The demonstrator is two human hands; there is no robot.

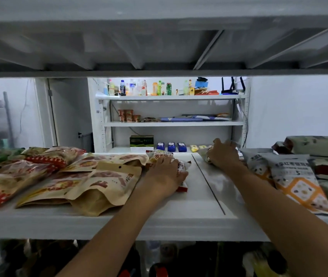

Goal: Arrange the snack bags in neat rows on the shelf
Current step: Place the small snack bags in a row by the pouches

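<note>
You work in dim, flat light: the near shelf (179, 214) around your left hand (166, 172) and right hand (222, 154) is grey and low in contrast. The brightest light sits well beyond your grip, cool white over the bottles (139, 87) on the far rack (171, 123). The red-and-white packet (183, 168) your left hand holds and the pale packet (205, 154) your right hand grips look soft, slightly blurred. Down below your grip the lower level (99, 258) is near black and smeared. Straight shelf edges bow slightly toward the corners.
</note>
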